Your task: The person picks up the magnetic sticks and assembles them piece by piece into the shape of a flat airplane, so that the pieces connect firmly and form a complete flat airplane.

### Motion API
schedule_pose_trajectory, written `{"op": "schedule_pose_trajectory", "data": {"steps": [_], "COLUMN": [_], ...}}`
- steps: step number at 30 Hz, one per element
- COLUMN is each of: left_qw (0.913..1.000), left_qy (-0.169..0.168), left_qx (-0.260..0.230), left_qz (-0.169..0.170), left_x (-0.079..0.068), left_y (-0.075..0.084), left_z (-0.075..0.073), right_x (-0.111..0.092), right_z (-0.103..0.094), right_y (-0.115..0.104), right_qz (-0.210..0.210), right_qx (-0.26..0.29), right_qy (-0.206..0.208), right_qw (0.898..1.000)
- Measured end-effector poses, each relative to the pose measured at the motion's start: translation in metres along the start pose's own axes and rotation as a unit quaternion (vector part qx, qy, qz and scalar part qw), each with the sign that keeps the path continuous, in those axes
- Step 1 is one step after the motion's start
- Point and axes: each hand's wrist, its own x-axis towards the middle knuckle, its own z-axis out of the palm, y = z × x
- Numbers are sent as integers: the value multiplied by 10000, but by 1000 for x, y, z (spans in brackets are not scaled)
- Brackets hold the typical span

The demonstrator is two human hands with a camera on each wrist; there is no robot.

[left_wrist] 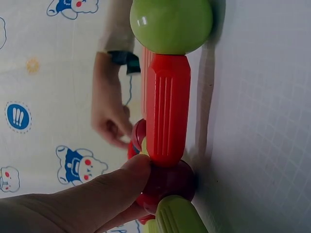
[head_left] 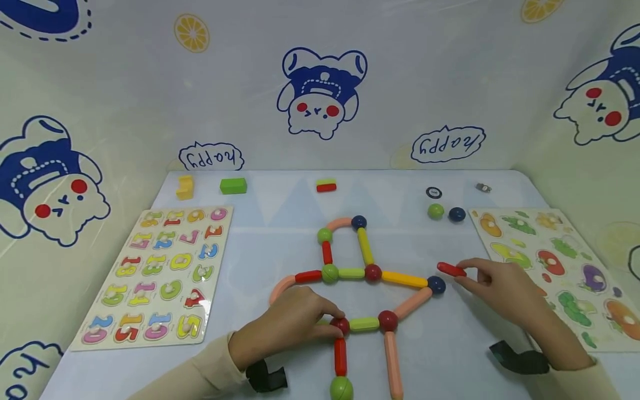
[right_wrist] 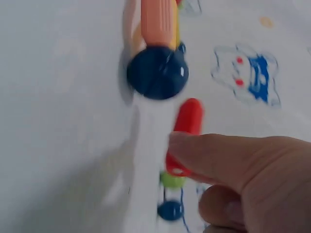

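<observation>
A figure of coloured sticks and balls lies on the table. My left hand [head_left: 287,321] pinches a dark red ball [left_wrist: 170,182] at the figure's lower part; a red stick [head_left: 340,357] runs from that ball to a green ball [head_left: 341,388]. Between the thumb and fingers of my right hand [head_left: 507,286] is a short red stick [right_wrist: 189,119], held just off the dark blue ball [head_left: 436,285] at the figure's right corner and not touching it. An orange-yellow stick [head_left: 404,279] and a pink stick [head_left: 413,303] meet at this blue ball. My left hand hides part of the figure's left side.
A number puzzle board [head_left: 212,266] lies at the left, a vegetable puzzle board [head_left: 530,222] at the right. Loose green [head_left: 436,211] and dark blue balls [head_left: 457,215] sit at the back right. Green [head_left: 233,186] and yellow blocks [head_left: 185,188] stand at the back left.
</observation>
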Motion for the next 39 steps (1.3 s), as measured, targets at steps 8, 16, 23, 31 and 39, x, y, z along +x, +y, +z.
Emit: {"op": "schedule_pose_trajectory", "data": {"steps": [8,16,23,31,39], "left_qw": [10000,10000,10000,10000,10000], "left_qy": [21,-19,-19,10,30], "left_qx": [-61,-6,-37,60,-3], "left_qz": [-41,-53,-27,22,-26], "left_x": [1,1,0,0,0], "left_y": [0,0,0,0,0], "left_z": [0,0,1,3,3], "right_x": [-20,-19,-21,-27,-32], "right_z": [1,7,9,6,4], "right_y": [6,6,9,7,2], "right_qz": [-16,47,24,75,143], "right_qx": [-414,-434,-364,-362,-264], "right_qy": [-93,-103,-24,83,11], "right_qw": [9991,9990,9993,9993,9995]}}
